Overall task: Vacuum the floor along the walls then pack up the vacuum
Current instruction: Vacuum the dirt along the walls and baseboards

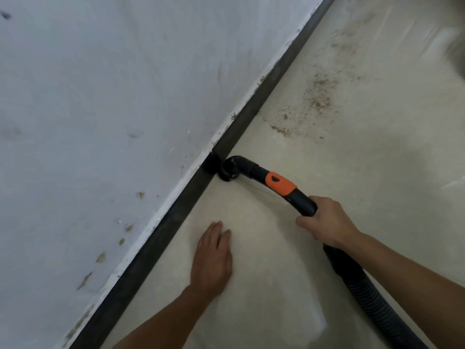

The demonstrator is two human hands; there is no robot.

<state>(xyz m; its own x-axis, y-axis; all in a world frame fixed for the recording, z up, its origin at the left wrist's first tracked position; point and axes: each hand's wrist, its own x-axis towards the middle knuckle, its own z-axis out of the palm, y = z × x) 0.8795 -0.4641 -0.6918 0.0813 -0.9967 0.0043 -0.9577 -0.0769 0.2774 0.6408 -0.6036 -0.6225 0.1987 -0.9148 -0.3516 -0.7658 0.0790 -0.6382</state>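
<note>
The black vacuum handle [276,181] with an orange band curves down to a round nozzle [227,171] that sits against the dark strip [176,215] at the foot of the white wall [100,96]. My right hand [324,220] grips the handle's rear end, where the ribbed black hose [370,295] runs off to the lower right. My left hand [214,258] lies flat with straight fingers over the pale floor [276,273], near the strip and behind the nozzle.
A patch of brown dust and crumbs [314,99] lies on the floor ahead of the nozzle, close to the strip. The wall's lower edge carries brown stains [100,256]. A blurred grey shape [455,46] sits at the upper right edge.
</note>
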